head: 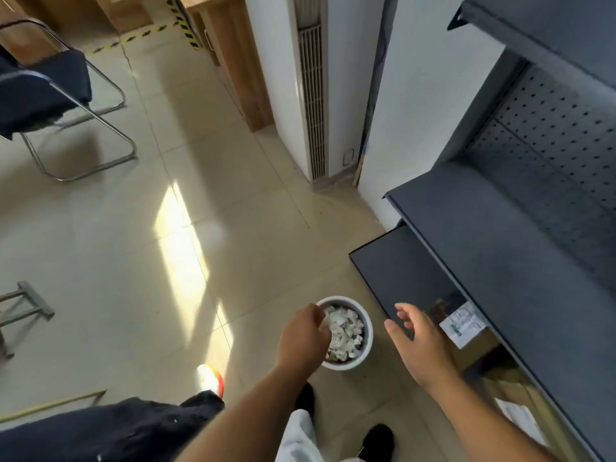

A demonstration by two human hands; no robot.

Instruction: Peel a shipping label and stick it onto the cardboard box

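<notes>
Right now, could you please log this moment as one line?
left hand: closed over bin | right hand: open, empty | labelled box: on lower shelf

Both bare forearms reach toward 12 o'clock; left hand (305, 335) curled downward, right hand (415, 341) spread open.
</notes>
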